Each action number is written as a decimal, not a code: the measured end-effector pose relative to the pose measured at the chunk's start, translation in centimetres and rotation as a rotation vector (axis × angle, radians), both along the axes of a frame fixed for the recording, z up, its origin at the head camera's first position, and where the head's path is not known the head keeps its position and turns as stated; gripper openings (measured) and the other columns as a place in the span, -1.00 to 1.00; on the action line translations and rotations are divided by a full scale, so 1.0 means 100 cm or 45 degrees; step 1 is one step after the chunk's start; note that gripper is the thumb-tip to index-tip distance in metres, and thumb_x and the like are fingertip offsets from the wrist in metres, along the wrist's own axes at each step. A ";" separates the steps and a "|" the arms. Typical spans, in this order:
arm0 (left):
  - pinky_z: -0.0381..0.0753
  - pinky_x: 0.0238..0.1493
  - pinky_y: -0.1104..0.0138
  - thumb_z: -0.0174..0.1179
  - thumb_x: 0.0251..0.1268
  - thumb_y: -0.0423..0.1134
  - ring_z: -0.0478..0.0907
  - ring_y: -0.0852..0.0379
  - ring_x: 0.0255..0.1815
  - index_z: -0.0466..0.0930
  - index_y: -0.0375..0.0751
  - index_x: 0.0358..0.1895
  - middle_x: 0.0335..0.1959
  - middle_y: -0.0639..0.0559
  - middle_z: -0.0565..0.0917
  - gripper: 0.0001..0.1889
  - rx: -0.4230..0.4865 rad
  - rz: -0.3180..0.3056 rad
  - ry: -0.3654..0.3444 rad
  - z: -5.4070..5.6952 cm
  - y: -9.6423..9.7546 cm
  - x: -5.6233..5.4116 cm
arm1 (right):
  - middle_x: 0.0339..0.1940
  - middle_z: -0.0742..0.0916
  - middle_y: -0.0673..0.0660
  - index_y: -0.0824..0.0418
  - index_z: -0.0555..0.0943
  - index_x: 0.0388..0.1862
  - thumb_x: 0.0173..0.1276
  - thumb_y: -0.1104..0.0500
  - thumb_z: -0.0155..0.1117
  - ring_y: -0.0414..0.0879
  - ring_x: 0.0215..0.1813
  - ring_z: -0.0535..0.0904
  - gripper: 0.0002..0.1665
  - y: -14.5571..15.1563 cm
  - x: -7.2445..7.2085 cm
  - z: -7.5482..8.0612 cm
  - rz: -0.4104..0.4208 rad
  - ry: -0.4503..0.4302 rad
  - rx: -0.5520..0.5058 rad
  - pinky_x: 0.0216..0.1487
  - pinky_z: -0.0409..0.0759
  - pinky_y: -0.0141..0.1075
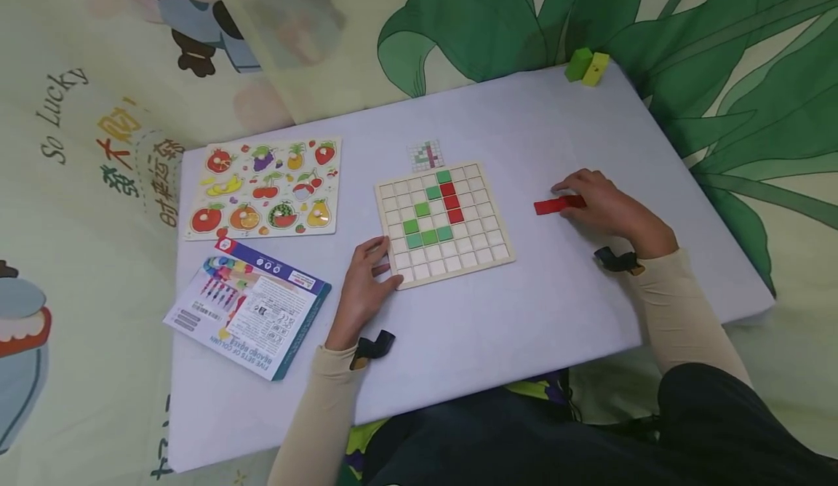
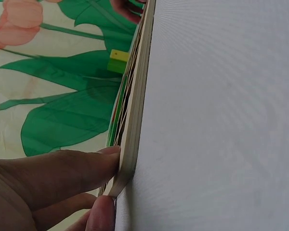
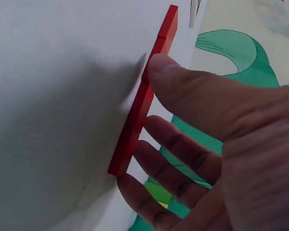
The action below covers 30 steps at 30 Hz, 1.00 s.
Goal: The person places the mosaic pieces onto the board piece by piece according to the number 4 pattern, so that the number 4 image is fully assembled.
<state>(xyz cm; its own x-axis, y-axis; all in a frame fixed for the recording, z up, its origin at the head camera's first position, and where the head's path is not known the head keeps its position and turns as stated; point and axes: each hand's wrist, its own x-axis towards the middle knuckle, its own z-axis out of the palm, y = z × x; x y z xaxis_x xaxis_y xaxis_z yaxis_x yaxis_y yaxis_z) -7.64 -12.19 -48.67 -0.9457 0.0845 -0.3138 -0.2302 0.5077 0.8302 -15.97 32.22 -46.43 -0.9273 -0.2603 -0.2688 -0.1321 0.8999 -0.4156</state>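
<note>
A wooden grid board (image 1: 458, 273) lies on the white table, with several green tiles (image 1: 428, 237) and several red tiles (image 1: 452, 202) in its squares. My left hand (image 1: 363, 286) holds the board's near left corner, thumb on the near edge and fingers along the left side. To the right of the board, my right hand (image 1: 609, 213) is beside a row of loose red tiles (image 1: 550, 206) lying end to end. In the right wrist view its thumb (image 3: 168, 72) touches the row, with other fingertips along the same side. A small printed grid card (image 1: 427, 155) lies behind the board.
A fruit puzzle board (image 1: 334, 180) sits at the back left. Nearer, a printed flat box (image 1: 262, 311) lies at an angle. A green block (image 1: 579, 65) and a yellow block (image 1: 596, 70) stand at the far right table corner.
</note>
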 end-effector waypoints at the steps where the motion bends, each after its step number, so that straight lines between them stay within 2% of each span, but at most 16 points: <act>1: 0.67 0.37 0.06 0.44 0.27 -0.47 0.57 -0.19 0.45 0.25 -0.16 0.67 0.71 -0.03 0.20 -0.11 0.001 0.000 0.003 0.000 0.000 0.000 | 0.39 0.52 0.41 0.26 0.54 0.45 0.42 0.29 0.45 0.35 0.38 0.39 -0.37 0.000 0.000 -0.001 0.005 0.005 -0.002 0.25 0.67 0.27; 5: 0.67 0.37 0.05 0.44 0.27 -0.48 0.57 -0.19 0.45 0.26 -0.16 0.66 0.70 -0.03 0.21 -0.11 0.005 0.006 0.006 0.001 -0.001 0.000 | 0.36 0.53 0.42 0.28 0.58 0.40 0.42 0.32 0.43 0.34 0.36 0.40 -0.42 -0.004 0.000 -0.003 0.002 0.031 -0.016 0.25 0.66 0.25; 12: 0.68 0.36 0.06 0.44 0.26 -0.47 0.58 -0.19 0.44 0.26 -0.16 0.66 0.70 -0.03 0.21 -0.11 0.011 0.002 0.006 -0.001 0.000 0.000 | 0.26 0.62 0.39 0.28 0.66 0.28 0.36 0.31 0.50 0.33 0.33 0.46 -0.50 -0.015 0.000 -0.005 0.077 0.120 0.009 0.37 0.38 0.27; 17: 0.69 0.35 0.06 0.44 0.27 -0.48 0.59 -0.19 0.42 0.27 -0.18 0.65 0.69 -0.04 0.22 -0.12 0.011 0.003 0.017 -0.001 0.000 0.000 | 0.23 0.65 0.37 0.28 0.68 0.23 0.38 0.29 0.50 0.30 0.32 0.49 -0.55 -0.023 -0.002 -0.007 0.109 0.127 0.001 0.43 0.30 0.26; 22: 0.69 0.36 0.07 0.44 0.27 -0.47 0.59 -0.18 0.43 0.27 -0.17 0.66 0.69 -0.03 0.22 -0.12 0.003 0.005 0.013 -0.001 0.001 0.000 | 0.18 0.69 0.35 0.31 0.69 0.19 0.41 0.28 0.47 0.27 0.28 0.52 -0.61 -0.028 -0.004 -0.008 0.119 0.108 0.005 0.42 0.30 0.24; 25: 0.69 0.35 0.06 0.45 0.27 -0.46 0.58 -0.17 0.43 0.26 -0.15 0.66 0.70 -0.02 0.22 -0.11 0.000 0.011 0.004 0.000 0.001 0.001 | 0.10 0.72 0.32 0.32 0.68 0.17 0.40 0.28 0.47 0.22 0.19 0.54 -0.61 -0.033 -0.005 -0.005 0.136 0.118 0.001 0.38 0.32 0.21; 27: 0.69 0.35 0.06 0.45 0.26 -0.47 0.58 -0.18 0.44 0.27 -0.15 0.66 0.70 -0.02 0.22 -0.11 0.004 0.015 0.003 0.000 0.001 0.001 | 0.05 0.73 0.28 0.31 0.67 0.17 0.41 0.27 0.45 0.19 0.13 0.55 -0.62 -0.039 -0.005 -0.003 0.146 0.125 -0.015 0.37 0.33 0.18; 30: 0.68 0.36 0.05 0.45 0.26 -0.47 0.57 -0.19 0.44 0.27 -0.15 0.66 0.70 -0.02 0.22 -0.11 0.007 0.019 0.006 0.000 0.001 0.001 | 0.05 0.74 0.24 0.29 0.66 0.18 0.43 0.23 0.42 0.15 0.15 0.55 -0.62 -0.056 -0.007 0.000 0.163 0.113 -0.044 0.42 0.34 0.16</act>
<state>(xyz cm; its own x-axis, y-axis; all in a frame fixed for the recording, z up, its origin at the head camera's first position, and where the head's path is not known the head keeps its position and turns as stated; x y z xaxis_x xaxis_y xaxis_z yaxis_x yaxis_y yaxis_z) -7.52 -12.05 -48.64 -0.9483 0.0718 -0.3091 -0.2341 0.4993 0.8342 -16.64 26.61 -46.42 -0.9058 -0.3853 -0.1760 -0.2822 0.8587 -0.4278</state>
